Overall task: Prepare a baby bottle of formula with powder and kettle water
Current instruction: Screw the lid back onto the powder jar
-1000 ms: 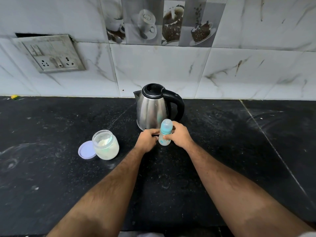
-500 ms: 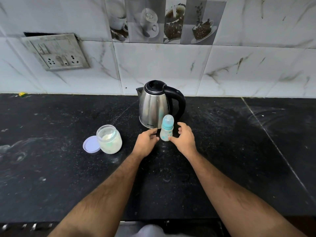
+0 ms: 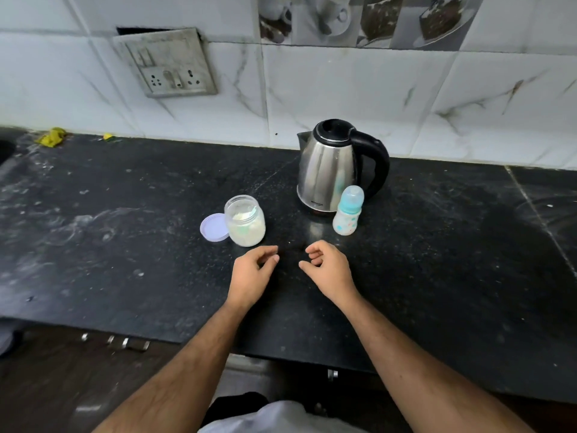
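The black stone tabletop [image 3: 437, 276] runs wide across the view, backed by a white marbled tile wall [image 3: 343, 98] that carries a grimy switch-and-socket plate [image 3: 170, 65]. The tabletop's surface is dusted with pale smears, heaviest toward its left end.

A steel kettle [image 3: 327, 170] with a black lid and black handle stands upright near the back edge, about midway along it, handle turned to the right. Just in front of the kettle's right side, very close to its base, the baby bottle [image 3: 347, 211] stands upright: a clear body with small coloured dots, a teal collar and a frosted cap on top.

Left of the kettle and a little nearer the front edge sits an open glass jar [image 3: 245, 220], partly filled with pale powder. Its lilac lid [image 3: 214, 227] lies flat, touching the jar's left side.

Both hands hover over the middle of the tabletop, nearer the front edge than the bottle and apart from it. The left hand [image 3: 253, 271] and right hand [image 3: 327, 268] each have a released grip, fingers loosely curled, holding nothing.

Small yellow scraps [image 3: 51, 137] lie at the back left corner.
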A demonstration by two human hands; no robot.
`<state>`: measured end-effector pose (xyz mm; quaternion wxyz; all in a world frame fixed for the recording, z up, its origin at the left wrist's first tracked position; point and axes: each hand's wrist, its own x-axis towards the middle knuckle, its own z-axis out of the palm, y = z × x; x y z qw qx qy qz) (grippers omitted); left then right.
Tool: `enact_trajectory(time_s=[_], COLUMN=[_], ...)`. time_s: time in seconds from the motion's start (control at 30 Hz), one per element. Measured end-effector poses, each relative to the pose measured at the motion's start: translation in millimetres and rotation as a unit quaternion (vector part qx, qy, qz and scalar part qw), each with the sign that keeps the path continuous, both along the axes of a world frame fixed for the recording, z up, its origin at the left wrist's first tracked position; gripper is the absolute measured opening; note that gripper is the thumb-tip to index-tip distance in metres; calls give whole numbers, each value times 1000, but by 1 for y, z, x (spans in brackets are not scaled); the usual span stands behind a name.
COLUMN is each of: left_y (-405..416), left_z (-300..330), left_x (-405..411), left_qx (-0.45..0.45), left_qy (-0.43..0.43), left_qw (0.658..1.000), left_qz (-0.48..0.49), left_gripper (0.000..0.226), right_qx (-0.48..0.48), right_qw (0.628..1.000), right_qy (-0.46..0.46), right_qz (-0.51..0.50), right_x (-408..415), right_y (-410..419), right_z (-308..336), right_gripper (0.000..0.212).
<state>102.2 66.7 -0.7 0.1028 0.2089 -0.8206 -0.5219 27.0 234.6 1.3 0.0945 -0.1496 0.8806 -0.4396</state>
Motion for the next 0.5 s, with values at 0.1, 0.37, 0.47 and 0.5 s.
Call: enact_trajectory(time_s=[0.1, 0.37, 0.47, 0.5], left_y=[-29, -115, -138, -143], left_z=[0, 17, 21, 21], left_x=[16, 8, -9, -15], left_qx=[-1, -2, 2, -3], left_qy=[5, -30, -54, -64], left_qw=[999, 996, 998, 998], left_qz=[50, 84, 12, -12], left_gripper=[19, 33, 60, 70], right_qx=[-9, -1, -1, -1], right_qw=[1000, 997, 997, 997], right_qy=[-18, -65, -75, -75], right_qz=[17, 28, 32, 34], right_x=[4, -8, -15, -18], right_y=[-28, -101, -118, -122], right_z=[0, 11, 13, 13], right_gripper=[32, 80, 85, 83])
